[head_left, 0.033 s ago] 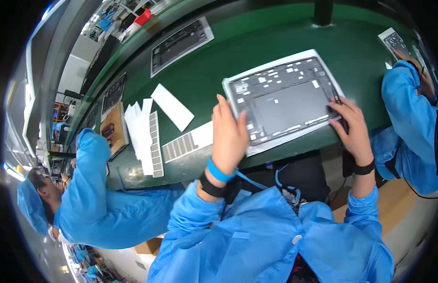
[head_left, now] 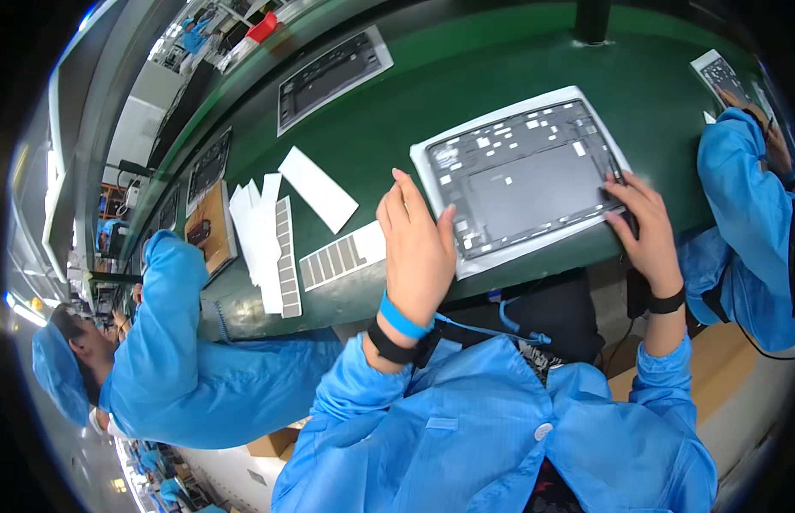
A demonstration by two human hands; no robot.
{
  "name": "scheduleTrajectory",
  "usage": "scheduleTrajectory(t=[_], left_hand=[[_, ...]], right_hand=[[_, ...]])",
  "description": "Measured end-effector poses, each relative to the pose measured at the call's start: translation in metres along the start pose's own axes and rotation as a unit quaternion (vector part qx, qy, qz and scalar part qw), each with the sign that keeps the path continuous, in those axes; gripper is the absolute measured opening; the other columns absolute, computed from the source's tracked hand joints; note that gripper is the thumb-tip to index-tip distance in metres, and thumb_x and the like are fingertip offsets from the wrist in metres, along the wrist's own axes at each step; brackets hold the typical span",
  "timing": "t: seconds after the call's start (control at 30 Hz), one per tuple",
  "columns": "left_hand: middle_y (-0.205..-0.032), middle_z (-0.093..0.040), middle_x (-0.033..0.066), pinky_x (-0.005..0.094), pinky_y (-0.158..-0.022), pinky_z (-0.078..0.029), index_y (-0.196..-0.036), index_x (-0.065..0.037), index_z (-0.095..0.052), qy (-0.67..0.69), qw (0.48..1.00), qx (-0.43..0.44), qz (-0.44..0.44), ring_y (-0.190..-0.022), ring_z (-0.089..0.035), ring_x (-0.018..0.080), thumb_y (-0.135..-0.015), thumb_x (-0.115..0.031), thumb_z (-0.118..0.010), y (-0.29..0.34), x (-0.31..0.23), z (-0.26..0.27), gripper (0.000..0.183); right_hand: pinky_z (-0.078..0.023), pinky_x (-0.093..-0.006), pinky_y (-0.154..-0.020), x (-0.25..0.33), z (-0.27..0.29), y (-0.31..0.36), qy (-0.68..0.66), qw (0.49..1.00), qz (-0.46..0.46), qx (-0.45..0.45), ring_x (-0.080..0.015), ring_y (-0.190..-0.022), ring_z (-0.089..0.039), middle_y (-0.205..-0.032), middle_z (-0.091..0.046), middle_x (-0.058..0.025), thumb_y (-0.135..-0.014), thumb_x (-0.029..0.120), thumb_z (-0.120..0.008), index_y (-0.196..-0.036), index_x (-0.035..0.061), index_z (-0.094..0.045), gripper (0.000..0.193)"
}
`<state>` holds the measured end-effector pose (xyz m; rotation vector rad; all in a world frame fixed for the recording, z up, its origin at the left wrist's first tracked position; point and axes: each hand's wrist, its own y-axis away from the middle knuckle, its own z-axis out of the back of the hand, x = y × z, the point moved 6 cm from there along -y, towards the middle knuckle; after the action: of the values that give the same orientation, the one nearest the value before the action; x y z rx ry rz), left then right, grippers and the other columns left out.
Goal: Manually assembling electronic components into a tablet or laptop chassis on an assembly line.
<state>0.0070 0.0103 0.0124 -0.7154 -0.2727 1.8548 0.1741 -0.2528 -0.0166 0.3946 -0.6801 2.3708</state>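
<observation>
A flat dark grey device housing [head_left: 534,190] with a black rim and many small white pieces lies on a white sheet [head_left: 427,171] on the green bench. My left hand [head_left: 414,255] is at its left edge, fingers stretched upward and thumb apart, grasping nothing. The thumb is close to the rim; contact is unclear. At the right edge, my right hand [head_left: 647,227] has its fingers bent round a thin dark tool [head_left: 618,178], whose kind is hard to make out. Part of that tool is hidden by the fingers.
Left of my left hand lie a label sheet [head_left: 333,262] with grey strips, a white card [head_left: 319,190] and overlapping white strips [head_left: 259,231]. Another housing [head_left: 333,75] rests farther back. Co-workers in blue sit on both sides; a black post [head_left: 591,21] stands behind.
The whole view has shifted slightly. My left fingers sit a little farther from the housing's left edge, and the glints along its near rim have faded. My right hand keeps its place.
</observation>
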Motion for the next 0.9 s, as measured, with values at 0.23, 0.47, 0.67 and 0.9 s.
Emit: scheduleTrajectory(t=[0.23,0.47,0.67,0.9], left_hand=[[-0.15,-0.037,0.0293,0.0534,-0.113,-0.033,-0.146,-0.011,-0.049,-0.083,0.987,0.117,0.066,-0.141,-0.032,0.0521,-0.091,-0.023,-0.07,0.083,0.067,0.04,0.06],[-0.157,-0.027,0.0302,0.06,-0.109,-0.029,-0.148,-0.019,-0.05,-0.089,0.979,0.152,0.105,-0.139,-0.033,0.0485,-0.09,-0.04,-0.069,0.085,0.064,0.03,0.064],[-0.156,-0.027,0.0324,0.0678,-0.11,-0.023,-0.141,-0.02,-0.058,-0.087,0.985,0.126,0.08,-0.143,-0.024,0.0533,-0.086,-0.049,-0.071,0.089,0.072,0.031,0.063],[-0.156,-0.023,0.0347,0.07,-0.111,-0.019,-0.139,-0.02,-0.06,-0.053,0.979,0.178,0.079,-0.146,-0.02,0.0544,-0.081,-0.056,-0.073,0.094,0.074,0.028,0.069]], right_hand=[[-0.045,-0.0375,-0.104,-0.008,0.008,0.009,-0.286,0.946,-0.103,-0.113,-0.025,-0.119,-0.063,-0.122,-0.069,-0.0149,-0.097,0.01,-0.062,-0.133,0.0026,-0.06,0.037],[-0.046,-0.02,-0.058,0.125,-0.047,-0.025,-0.498,0.857,-0.129,0.022,-0.0076,-0.068,-0.059,-0.086,-0.068,-0.0033,-0.104,0.028,-0.055,-0.111,0.0001,-0.072,0.033],[-0.055,-0.0284,-0.066,0.212,-0.126,-0.076,-0.457,0.868,-0.106,0.164,-0.0158,-0.074,-0.071,-0.083,-0.073,-0.0115,-0.091,0.012,-0.065,-0.093,-0.0045,-0.067,0.016],[-0.054,-0.0287,-0.061,0.218,-0.159,-0.076,-0.407,0.888,-0.091,0.191,-0.0184,-0.067,-0.072,-0.074,-0.071,-0.0127,-0.09,0.014,-0.065,-0.088,-0.004,-0.065,0.018]])
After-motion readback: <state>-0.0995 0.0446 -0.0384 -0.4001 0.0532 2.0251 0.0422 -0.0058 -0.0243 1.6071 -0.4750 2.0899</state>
